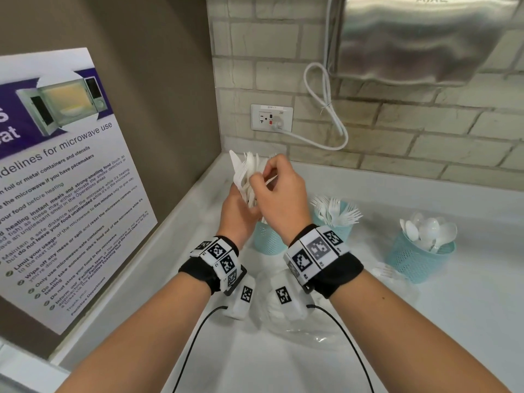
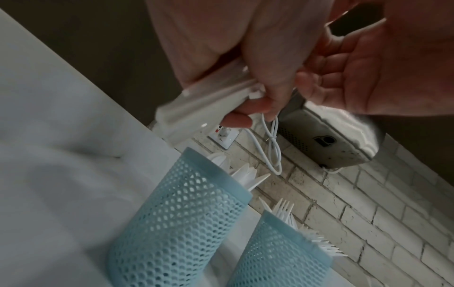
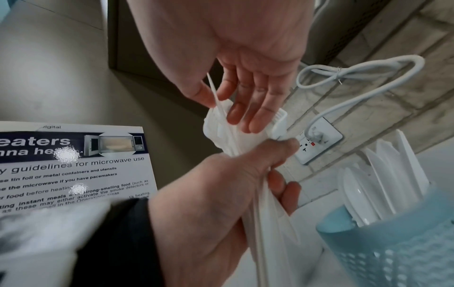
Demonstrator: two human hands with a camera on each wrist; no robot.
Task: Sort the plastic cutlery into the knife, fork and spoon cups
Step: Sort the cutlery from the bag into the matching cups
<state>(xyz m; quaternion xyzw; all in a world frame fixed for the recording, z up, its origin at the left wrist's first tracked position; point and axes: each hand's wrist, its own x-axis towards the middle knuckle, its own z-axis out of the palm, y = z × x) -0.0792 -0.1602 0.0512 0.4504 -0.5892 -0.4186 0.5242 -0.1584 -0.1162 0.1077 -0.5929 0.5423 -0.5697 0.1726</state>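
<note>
Just below the left hand, which grips an upright bundle of cutlery, stands the knife cup, while the right hand pinches one piece from the bundle's top.

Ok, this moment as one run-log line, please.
left hand: grips mixed cutlery bundle | right hand: pinches one piece from bundle | knife cup, fork cup, spoon cup: part filled

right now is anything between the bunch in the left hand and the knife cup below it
Nothing visible. The left hand grips the cutlery bunch above the knife cup, whose open top holds upright knives. The right hand only picks at the bunch's upper end.
</note>
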